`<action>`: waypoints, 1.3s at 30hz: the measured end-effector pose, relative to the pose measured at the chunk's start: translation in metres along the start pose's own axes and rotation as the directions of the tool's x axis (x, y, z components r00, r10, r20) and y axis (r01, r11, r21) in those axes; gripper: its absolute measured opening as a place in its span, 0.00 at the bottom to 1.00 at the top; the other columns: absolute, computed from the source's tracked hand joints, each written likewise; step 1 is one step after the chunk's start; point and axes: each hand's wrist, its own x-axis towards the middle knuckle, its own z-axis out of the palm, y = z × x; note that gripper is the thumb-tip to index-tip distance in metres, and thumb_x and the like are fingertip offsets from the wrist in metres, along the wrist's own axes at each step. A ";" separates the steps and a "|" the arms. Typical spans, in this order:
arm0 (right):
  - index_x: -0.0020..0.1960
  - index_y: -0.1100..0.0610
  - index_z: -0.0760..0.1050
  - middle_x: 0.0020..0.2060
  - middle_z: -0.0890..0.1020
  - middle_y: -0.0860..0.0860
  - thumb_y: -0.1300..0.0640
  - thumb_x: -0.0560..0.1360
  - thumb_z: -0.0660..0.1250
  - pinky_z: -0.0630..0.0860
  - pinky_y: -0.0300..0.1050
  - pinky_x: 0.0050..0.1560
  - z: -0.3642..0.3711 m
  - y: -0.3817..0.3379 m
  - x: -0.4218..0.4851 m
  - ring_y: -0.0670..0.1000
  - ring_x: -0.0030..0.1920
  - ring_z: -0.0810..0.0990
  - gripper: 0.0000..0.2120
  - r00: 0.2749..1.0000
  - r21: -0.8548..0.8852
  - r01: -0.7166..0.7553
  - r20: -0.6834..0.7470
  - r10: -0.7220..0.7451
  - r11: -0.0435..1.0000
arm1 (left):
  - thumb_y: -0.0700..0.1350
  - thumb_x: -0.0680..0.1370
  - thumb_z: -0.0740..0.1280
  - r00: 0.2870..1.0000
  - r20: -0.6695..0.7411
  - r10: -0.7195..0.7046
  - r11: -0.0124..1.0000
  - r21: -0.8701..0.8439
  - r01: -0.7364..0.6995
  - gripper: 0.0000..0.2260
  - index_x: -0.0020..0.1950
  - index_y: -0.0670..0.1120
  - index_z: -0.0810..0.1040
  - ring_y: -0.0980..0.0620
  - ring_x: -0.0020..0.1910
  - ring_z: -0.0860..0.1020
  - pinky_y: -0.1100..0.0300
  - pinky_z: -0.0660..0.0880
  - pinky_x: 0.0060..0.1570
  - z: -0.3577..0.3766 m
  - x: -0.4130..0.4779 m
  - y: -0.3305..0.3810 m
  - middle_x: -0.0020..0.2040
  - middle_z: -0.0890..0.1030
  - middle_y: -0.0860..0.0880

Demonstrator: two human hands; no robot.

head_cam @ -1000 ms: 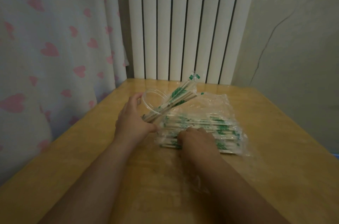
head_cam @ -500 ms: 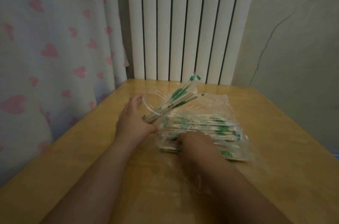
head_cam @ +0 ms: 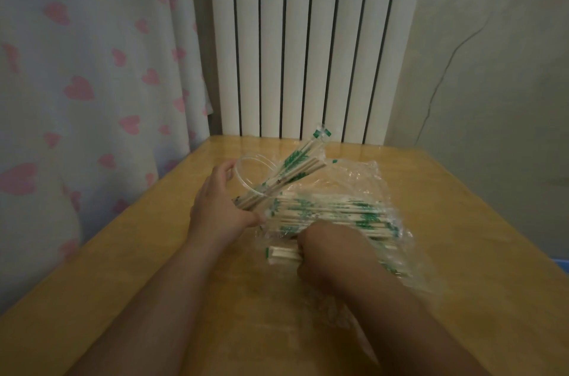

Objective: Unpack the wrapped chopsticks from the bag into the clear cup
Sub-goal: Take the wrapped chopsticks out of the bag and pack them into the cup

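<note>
While the left hand (head_cam: 220, 209) grips the tilted clear cup (head_cam: 255, 174) mid-frame, the right hand (head_cam: 326, 248) clenches wrapped chopsticks (head_cam: 281, 254) at the bag (head_cam: 354, 188) on the table (head_cam: 462, 221); green wrapper print is unreadable.

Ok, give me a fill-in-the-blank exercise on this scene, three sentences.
1. The left hand steadies the clear ____.
2. The right hand grips a bundle of ____ drawn from the bag.
3. The print on the wrappers is ____.

Missing words: cup; chopsticks; green
</note>
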 end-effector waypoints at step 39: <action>0.32 0.64 0.79 0.19 0.76 0.52 0.51 0.79 0.65 0.71 0.42 0.22 -0.028 0.026 -0.013 0.50 0.19 0.74 0.21 0.761 0.935 0.198 -0.336 0.555 0.293 | 0.45 0.56 0.83 1.000 0.001 0.029 0.999 0.024 -0.029 0.49 0.70 0.59 0.62 0.47 0.70 0.68 0.45 0.69 0.66 0.001 -0.004 0.002 0.70 0.71 0.52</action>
